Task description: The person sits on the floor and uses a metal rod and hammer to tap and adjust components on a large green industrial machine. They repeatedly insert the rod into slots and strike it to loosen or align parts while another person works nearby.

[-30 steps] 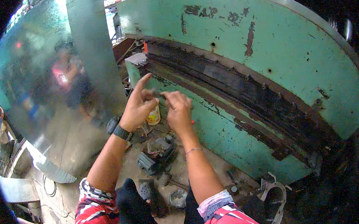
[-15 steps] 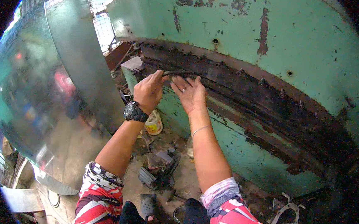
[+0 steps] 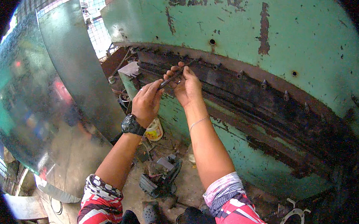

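Both my hands are on a dark, slender rod-like piece (image 3: 164, 84) that slants up to the right; its exact kind cannot be made out. My left hand (image 3: 145, 105), below a black wristwatch, pinches its lower end. Higher up, my right hand (image 3: 188, 89) has its fingers curled round the piece, palm partly turned to me. Just behind the hands runs a dark, greasy recess (image 3: 251, 96) with a row of studs (image 3: 265, 82), set in a large green metal body (image 3: 235, 26) with chipped paint.
On the left stands a big curved, reflective sheet (image 3: 43, 94). A white and yellow bucket (image 3: 155, 131) sits on the floor below my hands, near a dark mechanical part (image 3: 160, 179). A pale ring-shaped metal piece (image 3: 292, 222) lies at the lower right.
The dark piece has gone from nearly level to slanting up to the right. My right hand has moved up and closed round it; my left hand has dropped slightly.
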`<state>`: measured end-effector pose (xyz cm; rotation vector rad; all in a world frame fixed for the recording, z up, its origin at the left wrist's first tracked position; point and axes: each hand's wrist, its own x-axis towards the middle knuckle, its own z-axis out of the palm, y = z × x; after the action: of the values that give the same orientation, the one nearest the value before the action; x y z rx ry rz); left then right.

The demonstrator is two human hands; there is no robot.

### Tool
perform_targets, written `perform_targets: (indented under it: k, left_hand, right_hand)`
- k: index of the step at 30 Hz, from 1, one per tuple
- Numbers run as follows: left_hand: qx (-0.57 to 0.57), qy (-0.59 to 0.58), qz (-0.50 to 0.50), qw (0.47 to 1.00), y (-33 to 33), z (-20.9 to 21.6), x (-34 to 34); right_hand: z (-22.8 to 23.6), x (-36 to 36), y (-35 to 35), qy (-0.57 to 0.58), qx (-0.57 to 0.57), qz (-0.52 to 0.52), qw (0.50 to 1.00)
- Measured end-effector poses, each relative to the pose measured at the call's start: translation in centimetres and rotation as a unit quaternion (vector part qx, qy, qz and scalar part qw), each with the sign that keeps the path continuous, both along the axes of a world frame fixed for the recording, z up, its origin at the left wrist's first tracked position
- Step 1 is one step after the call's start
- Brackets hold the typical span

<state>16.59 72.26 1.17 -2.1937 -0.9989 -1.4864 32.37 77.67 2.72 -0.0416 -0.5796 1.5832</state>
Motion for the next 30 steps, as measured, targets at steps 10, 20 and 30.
perform_targets:
  k: [10,20,30]
  left_hand:
    - [-0.015,0.005,-0.023,1.000,0.6,0.5,-1.3]
    - [-0.041,-0.033,0.069,0.996,0.4,1.3,1.1]
    - [-0.109,-0.157,0.059,0.980,-1.9,1.3,5.8]
  right_hand:
    - [-0.5,-0.2,0.8,0.023,0.013,0.041,0.999]
    - [-0.9,-0.1,2.3,0.077,0.057,0.078,0.992]
    - [0.7,0.9,1.6,-0.052,-0.087,-0.027,0.994]
